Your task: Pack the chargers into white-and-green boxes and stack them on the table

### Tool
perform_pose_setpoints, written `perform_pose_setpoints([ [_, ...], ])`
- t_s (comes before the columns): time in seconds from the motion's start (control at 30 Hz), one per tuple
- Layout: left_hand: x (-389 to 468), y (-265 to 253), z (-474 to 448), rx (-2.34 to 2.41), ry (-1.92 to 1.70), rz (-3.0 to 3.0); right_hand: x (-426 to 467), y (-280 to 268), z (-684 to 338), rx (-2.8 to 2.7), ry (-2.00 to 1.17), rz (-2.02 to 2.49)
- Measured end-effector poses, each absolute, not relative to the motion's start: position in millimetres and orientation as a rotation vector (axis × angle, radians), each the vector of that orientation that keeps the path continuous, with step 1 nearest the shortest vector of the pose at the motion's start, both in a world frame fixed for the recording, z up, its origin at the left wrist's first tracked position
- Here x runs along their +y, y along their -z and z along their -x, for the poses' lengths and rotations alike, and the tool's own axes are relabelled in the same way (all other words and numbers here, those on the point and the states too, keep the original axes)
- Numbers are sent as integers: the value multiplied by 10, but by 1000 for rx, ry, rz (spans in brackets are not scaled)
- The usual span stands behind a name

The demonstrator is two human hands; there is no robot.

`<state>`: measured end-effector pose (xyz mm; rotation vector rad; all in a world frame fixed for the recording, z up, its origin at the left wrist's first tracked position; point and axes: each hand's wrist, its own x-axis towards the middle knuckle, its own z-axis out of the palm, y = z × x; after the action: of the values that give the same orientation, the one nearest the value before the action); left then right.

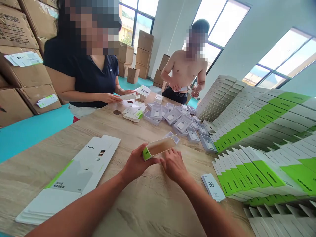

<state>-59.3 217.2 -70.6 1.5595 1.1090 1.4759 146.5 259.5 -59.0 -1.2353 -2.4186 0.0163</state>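
Observation:
In the middle of the head view, a small white-and-green cardboard box [147,153] is held above the table, its brown inside showing through an open side. My left hand [137,163] grips the box's left end, thumb below and fingers behind. The curled fingers of my right hand [173,165] press along the near lower side of the same box; its fingertips are partly hidden. To the left lies a stack of flat, unfolded white box blanks [74,177] with green stripes. Just beyond the box, a clear plastic tray [174,136] is partly covered by it.
Plastic trays [181,122] are heaped farther back. Finished boxes [261,171] stand in rows along the right, near a pile of white leaflets [212,187]. Across the wooden table [148,207], one person [81,79] holds a carton and another person [185,72] handles small pieces.

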Motion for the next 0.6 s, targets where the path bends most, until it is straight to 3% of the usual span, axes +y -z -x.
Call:
perform_pose_setpoints([
  [0.2,2185,730,634,987,-1437,-1725,1995,262,-1792,-2829,-461,1546],
  [0.43,2150,651,678,750,-1399,-2057,1327,201,-2114,-2568,-707,1657],
  [0.6,2153,656,610,713,-1367,-2200,665,-400,-2257,-2369,-771,1518],
])
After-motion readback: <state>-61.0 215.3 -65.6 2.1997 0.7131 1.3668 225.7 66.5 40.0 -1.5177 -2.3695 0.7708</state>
